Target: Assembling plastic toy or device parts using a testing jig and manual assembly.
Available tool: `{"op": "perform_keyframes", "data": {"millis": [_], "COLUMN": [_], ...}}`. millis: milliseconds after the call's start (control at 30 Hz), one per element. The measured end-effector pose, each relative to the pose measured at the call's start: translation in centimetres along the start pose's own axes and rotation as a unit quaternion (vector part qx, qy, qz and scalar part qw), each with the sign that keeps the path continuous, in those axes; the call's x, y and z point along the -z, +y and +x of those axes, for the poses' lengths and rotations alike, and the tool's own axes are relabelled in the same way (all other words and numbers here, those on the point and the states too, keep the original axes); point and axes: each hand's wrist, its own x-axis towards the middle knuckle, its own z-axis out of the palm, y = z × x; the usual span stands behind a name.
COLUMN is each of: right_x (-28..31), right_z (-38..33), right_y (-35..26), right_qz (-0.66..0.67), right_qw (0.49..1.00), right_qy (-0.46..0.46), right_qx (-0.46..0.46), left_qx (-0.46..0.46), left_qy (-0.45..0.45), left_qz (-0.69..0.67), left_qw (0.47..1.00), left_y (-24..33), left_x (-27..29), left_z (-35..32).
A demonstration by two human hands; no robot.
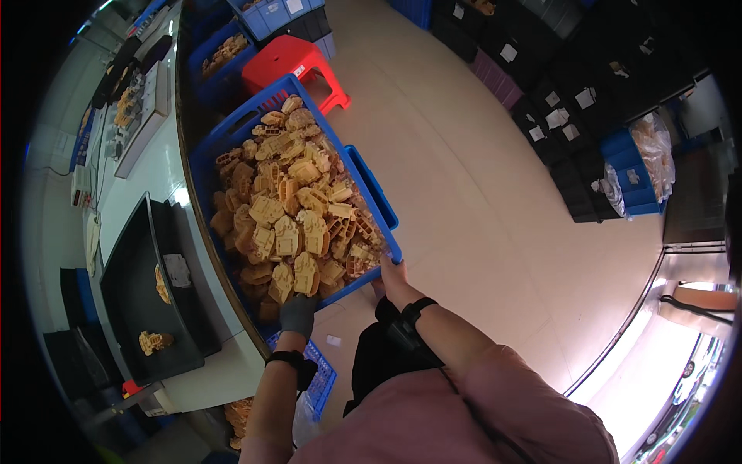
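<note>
A large blue plastic crate (369, 280), heaped with tan molded plastic parts (286, 232), lies slanted along the table's right edge. At the near right corner of the crate, my bare right hand (393, 274) is closed round the rim. My left hand (297, 315), in a dark grey glove, is at the near side of the crate and appears closed over its rim. Its fingertips are hidden against the tan parts. Both wrists wear black bands.
Left is a white table (226, 298) with a black tray (127, 271) holding a few tan parts. Past the crate stand a red stool (290, 58) and stacked bins (282, 17). Black crates (533, 93) line the far right. A blue basket (321, 375) sits low beside my left forearm.
</note>
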Motion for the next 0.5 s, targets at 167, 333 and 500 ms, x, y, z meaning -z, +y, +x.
{"op": "perform_keyframes", "data": {"millis": [167, 333, 500], "right_x": [2.0, 2.7, 8.5], "right_z": [2.0, 3.9, 0.8], "right_y": [-1.7, -2.7, -4.9], "right_qz": [-0.012, -0.078, -0.331], "right_qw": [0.989, 0.971, 0.898], "right_qy": [-0.145, -0.225, -0.291], "right_qx": [-0.014, 0.011, 0.012], "left_qx": [0.008, 0.051, 0.115], "left_qy": [-0.003, 0.049, 0.005], "left_qz": [-0.003, -0.014, -0.063], "left_qw": [1.0, 0.997, 0.991], "left_y": [0.2, 1.6, 1.8], "left_x": [-0.3, 0.0, 1.2], "left_z": [1.4, 2.2, -1.1]}}
